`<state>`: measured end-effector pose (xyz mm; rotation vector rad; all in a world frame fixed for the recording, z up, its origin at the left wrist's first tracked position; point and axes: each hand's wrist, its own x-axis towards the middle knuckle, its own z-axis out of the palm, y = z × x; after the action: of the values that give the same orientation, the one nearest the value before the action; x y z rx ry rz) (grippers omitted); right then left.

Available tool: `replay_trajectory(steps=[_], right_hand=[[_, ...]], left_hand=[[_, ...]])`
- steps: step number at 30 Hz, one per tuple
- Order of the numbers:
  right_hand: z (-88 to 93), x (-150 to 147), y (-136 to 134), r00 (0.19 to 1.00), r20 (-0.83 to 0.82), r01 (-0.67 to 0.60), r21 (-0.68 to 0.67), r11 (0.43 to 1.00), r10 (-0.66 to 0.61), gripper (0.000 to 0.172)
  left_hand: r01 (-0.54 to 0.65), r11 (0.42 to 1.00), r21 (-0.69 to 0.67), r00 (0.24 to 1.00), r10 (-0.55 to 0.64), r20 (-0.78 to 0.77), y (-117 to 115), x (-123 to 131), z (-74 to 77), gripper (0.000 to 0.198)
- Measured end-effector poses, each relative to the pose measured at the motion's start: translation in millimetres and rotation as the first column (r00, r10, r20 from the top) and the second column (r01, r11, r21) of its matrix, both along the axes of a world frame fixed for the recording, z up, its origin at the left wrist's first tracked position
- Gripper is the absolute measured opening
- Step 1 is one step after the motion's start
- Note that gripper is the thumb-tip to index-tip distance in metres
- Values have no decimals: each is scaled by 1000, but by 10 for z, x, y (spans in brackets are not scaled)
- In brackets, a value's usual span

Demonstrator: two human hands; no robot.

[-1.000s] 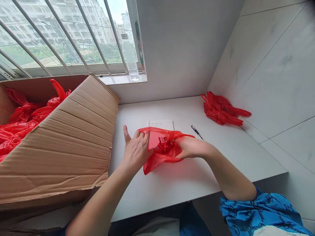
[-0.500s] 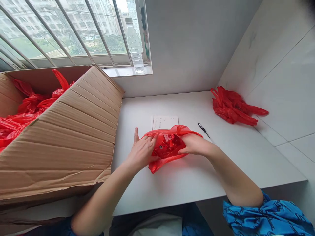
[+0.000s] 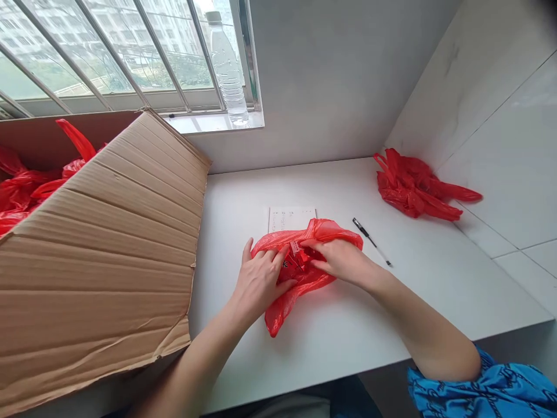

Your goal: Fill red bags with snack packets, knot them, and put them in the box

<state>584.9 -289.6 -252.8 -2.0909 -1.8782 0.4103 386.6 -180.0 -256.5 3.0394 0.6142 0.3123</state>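
Observation:
A red plastic bag (image 3: 315, 283) lies open on the white table, with shiny red packets (image 3: 297, 255) inside it. My left hand (image 3: 261, 276) rests on the left side of the opening, its fingers reaching in over the packets and its thumb at the near edge. From the right, my right hand (image 3: 337, 260) reaches into the bag, thumb and fingers apart beside the packets. Behind the bag a sheet of paper with writing (image 3: 291, 219) is partly covered. A black and clear pen (image 3: 372, 241) lies to the right of it.
At the left stands a large cardboard box (image 3: 117, 249) holding red bags (image 3: 26, 188). Another crumpled red bag (image 3: 418, 187) lies at the back right of the table (image 3: 243, 377). A clear bottle (image 3: 228, 72) stands on the barred window's sill.
My right hand has moved left, deeper over the packets. The bag's near corner hangs closer to me, and more of the pen shows. The view has shifted slightly.

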Motion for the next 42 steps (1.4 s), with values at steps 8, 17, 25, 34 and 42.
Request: replay_trajectory(steps=[8, 17, 25, 34, 42], right_hand=[[98, 70, 7, 981, 33, 171, 294, 940, -189, 24], [41, -7, 11, 918, 260, 214, 307, 927, -298, 23], [-3, -71, 70, 968, 186, 120, 257, 959, -171, 26], [56, -112, 25, 980, -199, 95, 430, 898, -8, 27], [271, -151, -38, 894, -446, 62, 210, 976, 40, 36]], left_hand=[[-1, 999, -54, 999, 3, 33, 27, -27, -5, 49], [13, 973, -231, 994, 13, 110, 29, 42, -117, 38], [73, 895, -439, 978, 21, 207, 30, 68, -92, 38], [217, 768, -602, 803, 210, 557, -22, -4, 103, 30], [45, 789, -613, 768, 366, 526, 35, 0, 75, 14]])
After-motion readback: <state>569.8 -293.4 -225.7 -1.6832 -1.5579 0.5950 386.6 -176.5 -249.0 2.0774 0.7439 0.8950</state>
